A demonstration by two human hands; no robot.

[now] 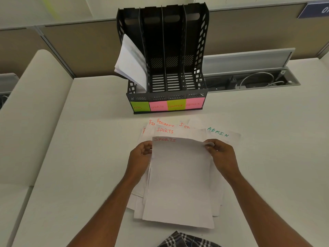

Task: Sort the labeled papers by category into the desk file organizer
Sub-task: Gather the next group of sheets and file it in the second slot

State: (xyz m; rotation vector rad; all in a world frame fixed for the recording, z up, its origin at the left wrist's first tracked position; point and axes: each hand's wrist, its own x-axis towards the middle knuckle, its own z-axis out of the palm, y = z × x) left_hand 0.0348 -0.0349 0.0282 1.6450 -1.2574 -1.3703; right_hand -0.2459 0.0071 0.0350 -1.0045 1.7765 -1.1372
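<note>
A black file organizer (200,50) stands at the back of the white desk, its four slots tagged HR, SPORTS, FINANCE and ADMIN on sticky notes. Several sheets (130,65) lean out of the HR slot; the other three slots look empty. In front lies a loose pile of labeled papers (219,133), with FINANCE, SPORTS and ADMIN headings showing. A sheet marked SPORTS (179,184) lies on top of the pile. My left hand (140,157) grips its upper left edge and my right hand (220,154) pinches its upper right corner.
An open cable tray (252,81) with wires runs behind the organizer to the right. Brown partition panels (80,49) close off the desk's back. A second desk surface (32,104) adjoins on the left.
</note>
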